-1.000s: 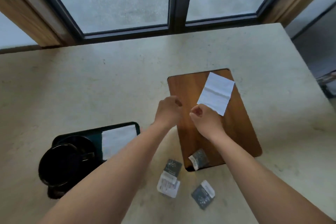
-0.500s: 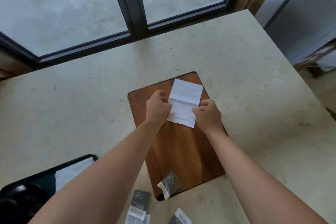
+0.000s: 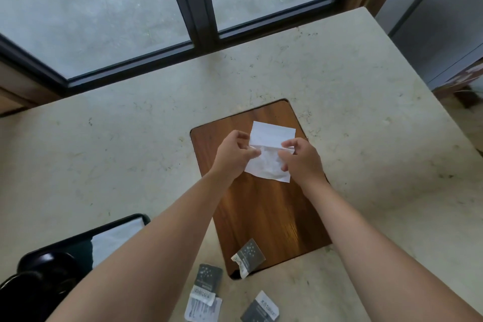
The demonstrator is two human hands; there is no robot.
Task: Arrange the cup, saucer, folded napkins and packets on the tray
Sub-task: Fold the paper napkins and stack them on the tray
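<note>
A white napkin (image 3: 271,149) lies on the far part of a wooden board (image 3: 264,206). My left hand (image 3: 234,154) pinches its left edge and my right hand (image 3: 300,159) pinches its right edge, lifting the middle into a crease. A black tray (image 3: 78,239) sits at the lower left with a folded white napkin (image 3: 115,238) on it and a black cup (image 3: 34,285) beside that. One grey packet (image 3: 248,256) lies on the board's near corner. Other grey and white packets (image 3: 206,287) lie on the table in front of it.
The beige stone table (image 3: 117,151) ends at a dark-framed window (image 3: 203,8) at the back. Its right edge (image 3: 428,91) drops off to a floor and a wall. Another packet (image 3: 261,308) lies at the bottom edge of the view.
Both hands have closed in on the napkin and pinched its side edges, raising a fold across its middle. The view has shifted so the tray now sits lower left.
</note>
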